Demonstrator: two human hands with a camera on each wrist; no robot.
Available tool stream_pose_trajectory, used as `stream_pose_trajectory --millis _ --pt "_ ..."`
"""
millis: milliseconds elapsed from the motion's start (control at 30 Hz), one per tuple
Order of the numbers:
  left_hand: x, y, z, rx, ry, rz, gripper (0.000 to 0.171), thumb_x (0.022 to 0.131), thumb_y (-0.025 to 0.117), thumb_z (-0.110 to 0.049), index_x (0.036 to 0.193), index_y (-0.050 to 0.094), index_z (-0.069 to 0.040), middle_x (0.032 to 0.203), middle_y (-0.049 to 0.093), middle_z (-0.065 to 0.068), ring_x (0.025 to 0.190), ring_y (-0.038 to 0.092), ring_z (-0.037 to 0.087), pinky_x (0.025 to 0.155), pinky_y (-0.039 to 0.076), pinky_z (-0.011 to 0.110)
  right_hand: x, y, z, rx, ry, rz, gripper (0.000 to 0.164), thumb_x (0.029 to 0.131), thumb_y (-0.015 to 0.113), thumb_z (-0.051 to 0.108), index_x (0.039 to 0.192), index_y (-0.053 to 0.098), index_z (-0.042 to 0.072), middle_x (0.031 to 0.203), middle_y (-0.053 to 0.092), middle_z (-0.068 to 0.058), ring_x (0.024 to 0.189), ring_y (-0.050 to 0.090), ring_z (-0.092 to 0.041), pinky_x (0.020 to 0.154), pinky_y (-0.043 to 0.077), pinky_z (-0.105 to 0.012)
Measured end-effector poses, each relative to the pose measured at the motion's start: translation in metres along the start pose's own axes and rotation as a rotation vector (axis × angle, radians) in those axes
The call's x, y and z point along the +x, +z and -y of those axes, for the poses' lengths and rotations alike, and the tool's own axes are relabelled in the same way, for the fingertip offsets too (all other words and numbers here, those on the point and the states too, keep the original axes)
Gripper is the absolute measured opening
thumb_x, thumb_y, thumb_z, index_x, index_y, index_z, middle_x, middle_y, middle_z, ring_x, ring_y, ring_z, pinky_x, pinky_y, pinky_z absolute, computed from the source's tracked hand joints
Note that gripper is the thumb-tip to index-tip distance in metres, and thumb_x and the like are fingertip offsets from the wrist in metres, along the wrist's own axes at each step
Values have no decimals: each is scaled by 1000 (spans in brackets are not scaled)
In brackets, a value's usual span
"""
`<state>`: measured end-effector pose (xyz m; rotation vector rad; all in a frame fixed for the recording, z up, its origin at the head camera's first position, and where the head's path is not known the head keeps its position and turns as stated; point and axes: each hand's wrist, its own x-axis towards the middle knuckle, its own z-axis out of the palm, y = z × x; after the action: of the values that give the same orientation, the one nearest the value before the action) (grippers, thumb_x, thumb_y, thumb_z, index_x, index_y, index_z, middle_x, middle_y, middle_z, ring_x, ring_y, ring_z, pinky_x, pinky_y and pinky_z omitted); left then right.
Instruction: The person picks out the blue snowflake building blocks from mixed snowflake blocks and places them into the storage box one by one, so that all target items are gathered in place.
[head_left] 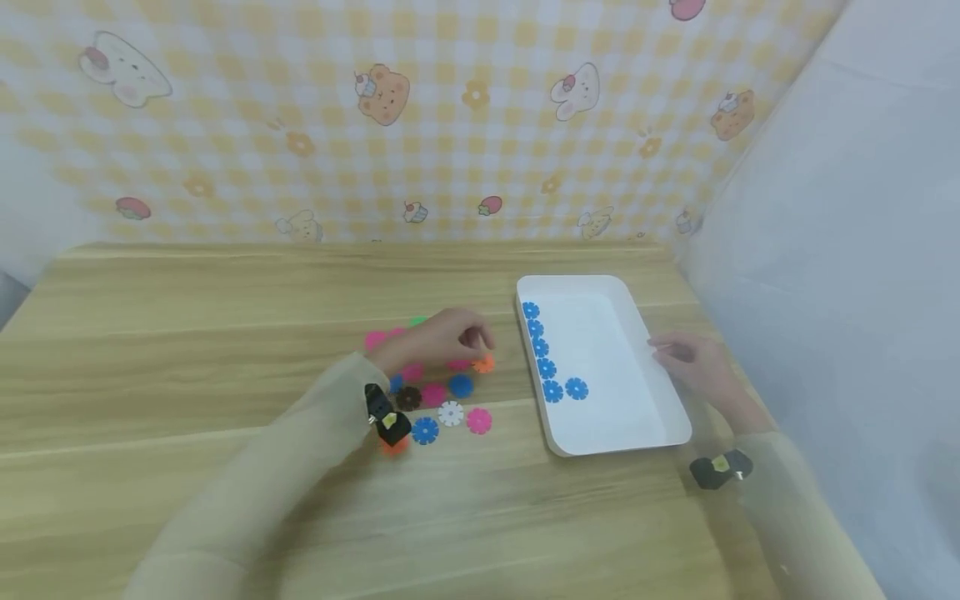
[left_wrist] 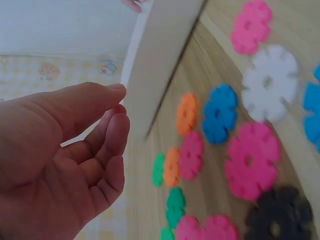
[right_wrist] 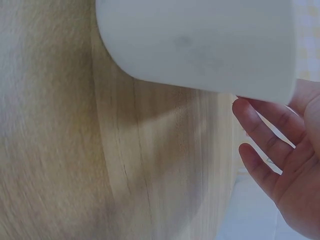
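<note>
- Left grip [head_left: 453,335]: fingers loosely curled, thumb and forefinger close together, the gap narrow; we see nothing held. It hovers over the left part of the bench [head_left: 187,317].
- Orange disc [head_left: 486,365]: one, just below the left fingertips; we cannot tell whether they touch.
- Right grip [head_left: 697,362]: narrow, pinching the tray's far-right rim, the other fingers spread outside the wall.
- Tray [head_left: 607,417]: one, white, shallow, to the right of the left grip and reaching leftward from the right grip.
- Blue discs [head_left: 552,391], in tray: six, leftward of the right grip; five line the left wall, one lies beside the nearest of these.
- Loose discs, on the bench, nearer to us than the left grip: blue disc [head_left: 425,431], white disc [head_left: 451,413], pink disc [head_left: 479,421] and dark disc [head_left: 408,398] among them; more pink and green ones lie partly hidden behind the left wrist.
- Cloth [head_left: 450,158]: yellow check, printed with animals, beyond both grips.
- Sleeves [head_left: 300,450]: two, pale, behind the grips, each with a dark wristband [head_left: 388,417].
</note>
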<state>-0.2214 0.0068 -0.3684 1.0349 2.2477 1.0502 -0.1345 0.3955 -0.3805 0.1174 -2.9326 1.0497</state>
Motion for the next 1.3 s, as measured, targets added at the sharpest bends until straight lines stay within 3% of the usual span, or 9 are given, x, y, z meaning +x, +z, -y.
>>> stream_pose_trajectory --millis 100,167,367,567,933,1300 --pt "-9 -1 7 10 -35 45 17 81 62 -3 98 63 -2 82 59 2 77 54 15 72 47 26 -1 0 -1 6 4 1 27 90 58 10 113 59 -2 106 62 -23 95 59 -38 73 44 -12" --pt "-14 -1 10 24 -42 70 18 79 65 -3 97 63 -3 82 58 3 75 54 14 69 47 25 -1 0 -2 0 8 2 28 90 58 12 114 59 -2 106 62 -23 95 59 -38 75 46 -16" --pt "-21 3 15 32 -5 112 21 75 70 0 94 62 -2 78 54 6 71 49 14 64 44 24 -1 0 -2 3 24 9 29 91 57 14 116 58 -2 114 58 -23 100 57 -39 82 48 -42" --pt "-22 6 17 72 -78 147 24 75 72 -4 96 63 -5 79 53 3 73 48 14 65 44 23 -2 -1 -1 5 27 8 30 91 57 14 116 57 -2 113 58 -24 99 57 -39 82 48 -42" --pt "-21 6 17 54 -128 169 23 76 72 -4 96 61 -5 79 53 4 72 47 15 63 43 23 -1 -1 2 2 45 11 30 92 55 15 116 57 -3 113 57 -26 101 55 -42 84 45 -52" --pt "-21 9 17 86 -68 143 26 72 73 -2 91 56 -8 83 53 3 78 48 16 69 44 24 -2 -2 3 12 42 17 30 92 55 15 116 57 -3 115 56 -26 103 54 -43 84 44 -53"
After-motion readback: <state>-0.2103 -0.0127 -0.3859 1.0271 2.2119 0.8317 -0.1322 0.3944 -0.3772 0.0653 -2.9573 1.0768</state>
